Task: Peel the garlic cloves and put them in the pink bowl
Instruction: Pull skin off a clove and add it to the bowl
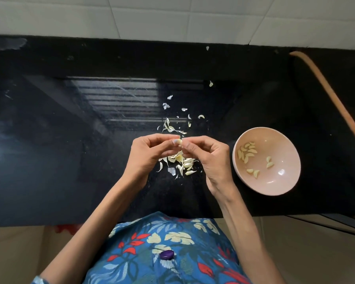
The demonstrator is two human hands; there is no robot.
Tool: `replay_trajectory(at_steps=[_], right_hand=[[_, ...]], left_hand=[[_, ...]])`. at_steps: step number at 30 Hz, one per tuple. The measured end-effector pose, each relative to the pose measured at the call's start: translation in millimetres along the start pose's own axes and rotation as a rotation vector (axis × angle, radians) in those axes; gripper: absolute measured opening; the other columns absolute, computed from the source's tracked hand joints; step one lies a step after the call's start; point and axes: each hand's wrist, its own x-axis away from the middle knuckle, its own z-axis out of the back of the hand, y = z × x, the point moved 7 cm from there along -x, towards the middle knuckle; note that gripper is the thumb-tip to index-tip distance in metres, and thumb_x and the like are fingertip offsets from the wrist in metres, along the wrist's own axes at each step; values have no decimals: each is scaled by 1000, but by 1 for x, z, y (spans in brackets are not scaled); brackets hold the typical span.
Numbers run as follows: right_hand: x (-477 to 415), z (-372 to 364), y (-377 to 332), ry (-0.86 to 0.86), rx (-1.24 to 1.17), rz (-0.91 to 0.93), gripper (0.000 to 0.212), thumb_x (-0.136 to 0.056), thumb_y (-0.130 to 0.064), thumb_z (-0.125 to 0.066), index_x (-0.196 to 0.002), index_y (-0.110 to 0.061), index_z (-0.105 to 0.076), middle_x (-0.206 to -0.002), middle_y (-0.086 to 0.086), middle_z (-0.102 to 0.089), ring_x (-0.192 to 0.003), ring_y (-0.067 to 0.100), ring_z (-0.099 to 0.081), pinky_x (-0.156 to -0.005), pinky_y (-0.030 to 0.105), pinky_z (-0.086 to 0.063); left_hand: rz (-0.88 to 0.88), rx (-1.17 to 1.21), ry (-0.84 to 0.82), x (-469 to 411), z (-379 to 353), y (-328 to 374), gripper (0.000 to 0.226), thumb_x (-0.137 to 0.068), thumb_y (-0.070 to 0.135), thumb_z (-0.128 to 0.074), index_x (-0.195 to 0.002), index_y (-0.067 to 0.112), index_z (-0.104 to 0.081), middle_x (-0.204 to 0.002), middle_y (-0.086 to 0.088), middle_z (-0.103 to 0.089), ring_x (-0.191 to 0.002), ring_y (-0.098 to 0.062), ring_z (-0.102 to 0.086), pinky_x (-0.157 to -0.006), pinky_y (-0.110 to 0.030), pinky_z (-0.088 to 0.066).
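Both hands met over the black tabletop (70, 140), the left hand (150, 153) and right hand (208, 158) each with a grip pinching 1 garlic clove (178, 142). At 3 o'clock the pink bowl (283, 181) held roughly 12 peeled cloves (246, 152); skins and perhaps more cloves lay in the pile (180, 162) beneath.

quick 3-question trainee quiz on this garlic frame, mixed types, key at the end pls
1. True or false: the pink bowl is empty.
2. Which hands grip the garlic clove? A) left only B) right only C) both
3. Fill in: the loose peels lie on the black ___.

Key: 1 false, peeled cloves lie inside. 2 C, left hand and right hand pinch it together. 3 countertop.
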Motion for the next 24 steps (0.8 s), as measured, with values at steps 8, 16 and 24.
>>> replay_trajectory(at_steps=[8,16,24], right_hand=[[1,1,0,12,-70,-46,17,-76,-1,-80,-93,0,-77,-90,17,-76,-82,25,-72,-73,29,-56],[2,0,-4,27,-2,-7,10,-79,-6,-80,-89,-4,-78,-87,14,-77,-78,22,-71,-74,30,-55],[6,-4,-10,-43,-50,12,19,-77,0,-80,-96,-3,-77,-93,15,-77,-91,27,-74,-82,33,-57]], left_hand=[[-25,-5,-34,4,-4,5,16,-85,4,-71,-100,5,-76,-96,-13,-78,-91,-24,-75,-84,-24,-58],[-69,-72,-42,5,-5,9,18,-83,10,-76,-101,7,-77,-96,-11,-78,-94,-25,-75,-88,-30,-58],[-128,-155,21,3,3,15,17,-79,16,-80,-91,6,-78,-89,-9,-78,-87,-26,-76,-85,-32,-60]])
